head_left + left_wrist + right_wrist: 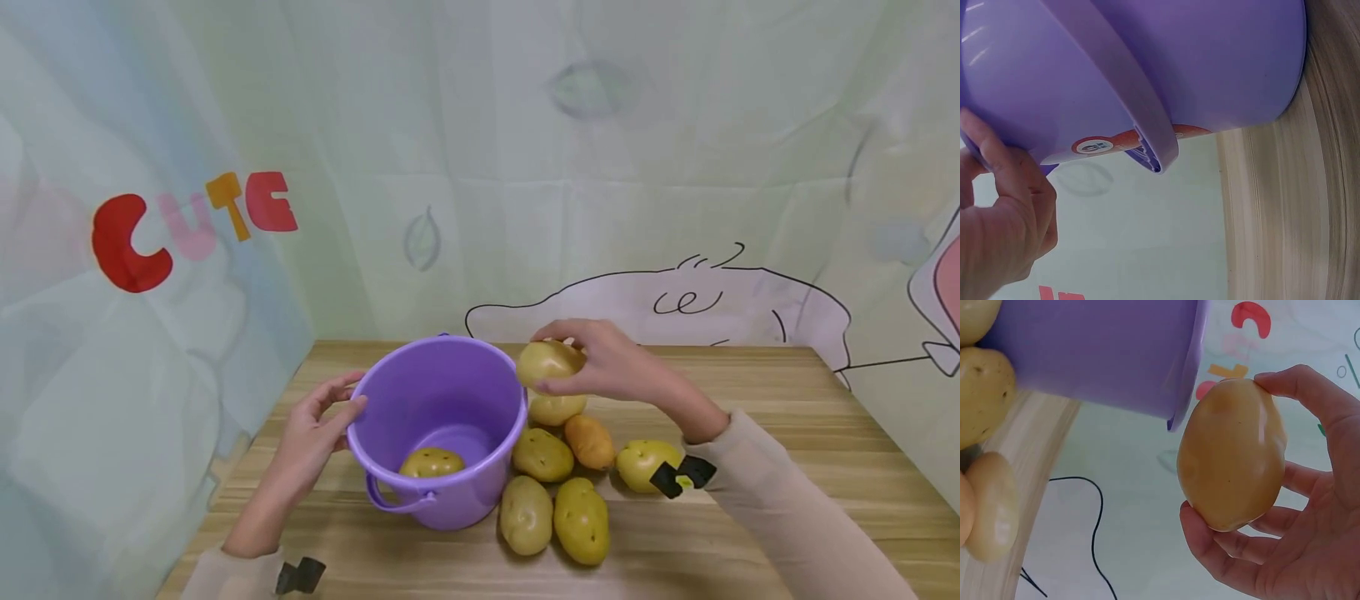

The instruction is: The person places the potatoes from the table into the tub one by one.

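My right hand holds a pale yellow potato between thumb and fingertips, up beside the right rim of a purple bucket. In the right wrist view this potato looks smooth and glossy, with the thumb at one end and fingers at the other. The bucket stands upright, its handle hanging down the near side. Inside, at the bottom, lies one potato. My left hand grips the bucket's left rim; in the left wrist view its fingers meet the bucket's edge.
Several potatoes lie on the wooden table to the bucket's right, among them a brownish one, a yellow one and a small orange one. Another yellow potato sits farther right. A printed cloth hangs behind the table.
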Demonstrator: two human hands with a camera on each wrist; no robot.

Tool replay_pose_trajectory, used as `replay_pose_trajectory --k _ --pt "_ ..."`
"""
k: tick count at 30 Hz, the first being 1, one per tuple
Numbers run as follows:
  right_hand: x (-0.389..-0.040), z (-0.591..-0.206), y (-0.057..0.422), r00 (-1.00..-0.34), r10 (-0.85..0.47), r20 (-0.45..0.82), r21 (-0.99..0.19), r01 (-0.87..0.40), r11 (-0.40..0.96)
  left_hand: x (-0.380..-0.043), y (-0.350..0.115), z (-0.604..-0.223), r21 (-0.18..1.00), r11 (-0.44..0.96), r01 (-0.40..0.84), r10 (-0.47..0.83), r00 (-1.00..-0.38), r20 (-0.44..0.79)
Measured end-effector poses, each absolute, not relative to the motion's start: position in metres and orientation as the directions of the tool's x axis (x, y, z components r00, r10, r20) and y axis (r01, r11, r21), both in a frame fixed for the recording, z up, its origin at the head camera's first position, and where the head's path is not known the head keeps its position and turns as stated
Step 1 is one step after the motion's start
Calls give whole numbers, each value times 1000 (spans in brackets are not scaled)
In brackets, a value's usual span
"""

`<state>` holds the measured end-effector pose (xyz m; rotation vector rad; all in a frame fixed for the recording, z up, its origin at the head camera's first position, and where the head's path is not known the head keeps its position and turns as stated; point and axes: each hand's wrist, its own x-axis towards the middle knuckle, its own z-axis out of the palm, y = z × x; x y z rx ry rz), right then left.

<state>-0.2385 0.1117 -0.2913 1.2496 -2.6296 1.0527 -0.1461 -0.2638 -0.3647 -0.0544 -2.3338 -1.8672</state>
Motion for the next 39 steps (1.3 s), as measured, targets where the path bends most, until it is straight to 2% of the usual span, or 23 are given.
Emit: replay_pose_trajectory --k 16,26,39 --pt "-232 -284 78 -606 -704 371 -540 -757 368 -147 -264 -364 966 222 136 -63 -986 153" --pt "-222 -287 61 -598 -727 337 -486 -772 410 -146 -263 -364 968 211 135 -64 -986 152" --pt "-219 -289 46 -544 -774 325 -432 -813 390 -146 -262 -365 967 212 143 -64 -985 160"
